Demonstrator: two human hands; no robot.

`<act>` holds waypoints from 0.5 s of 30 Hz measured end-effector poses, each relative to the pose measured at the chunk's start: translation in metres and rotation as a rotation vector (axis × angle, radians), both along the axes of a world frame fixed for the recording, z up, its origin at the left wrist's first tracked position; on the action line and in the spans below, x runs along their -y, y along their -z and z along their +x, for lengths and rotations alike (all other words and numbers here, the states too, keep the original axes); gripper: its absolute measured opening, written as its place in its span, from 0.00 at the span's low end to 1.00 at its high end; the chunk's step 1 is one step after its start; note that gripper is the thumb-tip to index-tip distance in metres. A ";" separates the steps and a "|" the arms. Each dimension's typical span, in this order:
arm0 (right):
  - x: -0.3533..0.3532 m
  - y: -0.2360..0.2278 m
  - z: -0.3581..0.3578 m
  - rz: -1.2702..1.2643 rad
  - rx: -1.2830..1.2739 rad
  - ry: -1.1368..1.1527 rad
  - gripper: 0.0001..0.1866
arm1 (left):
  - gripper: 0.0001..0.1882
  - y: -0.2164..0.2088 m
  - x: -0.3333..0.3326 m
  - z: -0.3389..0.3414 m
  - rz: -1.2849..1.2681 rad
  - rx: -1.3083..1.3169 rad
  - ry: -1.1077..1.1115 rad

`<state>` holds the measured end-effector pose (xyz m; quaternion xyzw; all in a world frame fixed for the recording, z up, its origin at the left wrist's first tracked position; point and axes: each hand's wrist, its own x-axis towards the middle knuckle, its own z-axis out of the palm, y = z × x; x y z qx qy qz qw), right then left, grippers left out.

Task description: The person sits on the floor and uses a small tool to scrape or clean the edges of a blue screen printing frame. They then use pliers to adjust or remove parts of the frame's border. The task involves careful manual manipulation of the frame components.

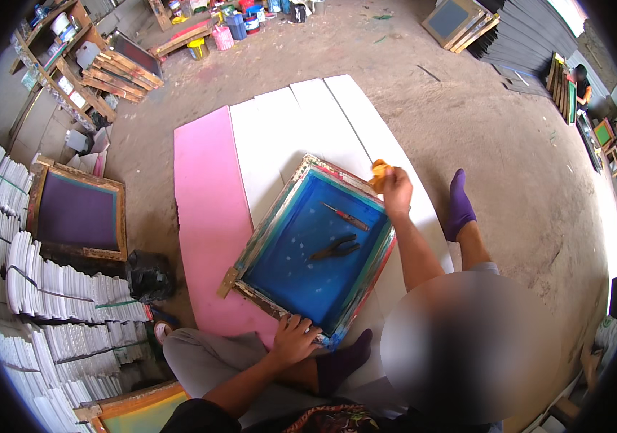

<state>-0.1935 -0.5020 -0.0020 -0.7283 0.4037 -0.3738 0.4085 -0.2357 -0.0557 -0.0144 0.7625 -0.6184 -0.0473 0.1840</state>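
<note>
A screen-printing frame point(249, 229) with blue mesh lies tilted across white and pink boards on the floor. My left hand point(295, 340) is closed over its near edge, fingers curled onto the wood. At the far right corner my right hand point(397, 191) is closed on a crumpled orange-yellow cloth point(378, 174), touching or just above the frame; I cannot tell which. On the mesh lie dark pliers point(335, 247) with their handles apart and a thin screwdriver-like tool point(346, 216) with a reddish handle.
Pink board point(204, 187) and white boards point(269, 133) lie under the frame. Strapped paper stacks point(63, 285), a purple-mesh screen point(81, 209) and a black bag point(151, 276) stand left. Paint containers point(236, 27) are at the back. My feet in purple socks point(460, 206) flank the frame.
</note>
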 end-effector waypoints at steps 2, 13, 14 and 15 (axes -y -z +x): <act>-0.024 0.020 0.004 0.495 0.154 -0.272 0.11 | 0.23 0.001 0.005 -0.005 0.012 -0.009 -0.006; -0.131 0.039 -0.094 -0.123 -0.696 0.336 0.46 | 0.35 0.003 0.041 -0.016 0.065 -0.098 -0.117; -0.127 0.046 -0.103 -0.008 -0.679 0.321 0.45 | 0.35 -0.002 0.039 0.001 0.050 -0.086 -0.187; -0.123 0.055 -0.108 0.107 -0.657 0.304 0.43 | 0.35 -0.006 0.034 0.018 0.035 -0.070 -0.259</act>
